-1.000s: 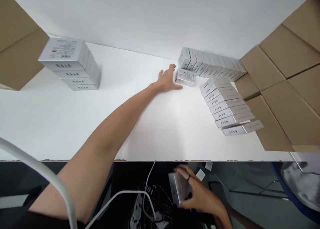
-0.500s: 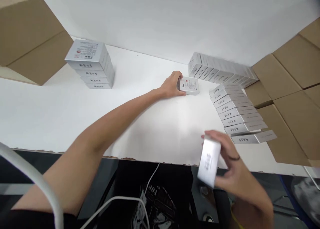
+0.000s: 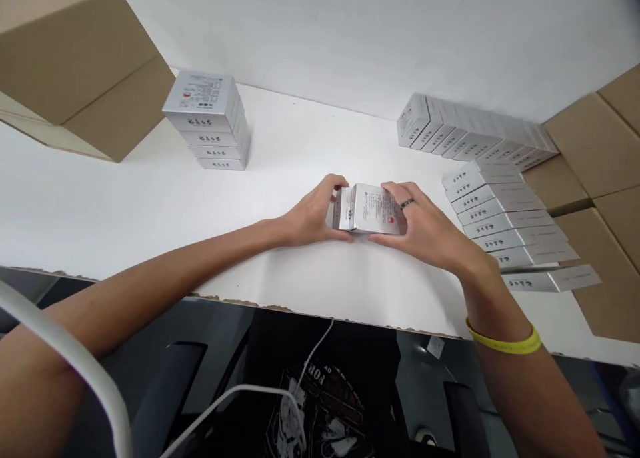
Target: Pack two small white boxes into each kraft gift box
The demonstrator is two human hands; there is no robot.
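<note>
In the middle of the white table (image 3: pixel 295 271), my left hand (image 3: pixel 313 213) curls around the left end of a small silver-grey carton (image 3: pixel 343 208). My right hand (image 3: pixel 425 228), with a ring on one finger, grips a second silver-grey carton (image 3: pixel 373 208) by its right end. This second carton lies over part of the first one, and its upper face shows print and a red mark. How far the lower carton reaches beneath it is hidden.
A stack of like cartons (image 3: pixel 207 115) stands at back left, beside a large cardboard box (image 3: pixel 85 78). A row of cartons (image 3: pixel 470 131) runs along the wall. Several more (image 3: pixel 505 211) lie overlapped at right, against brown cardboard boxes (image 3: pixel 600 238). A white cable (image 3: pixel 75 351) crosses the lower left.
My right hand has brought its carton from the front edge up and left onto the carton at my left hand. The left hand and its carton now sit lower in view.
</note>
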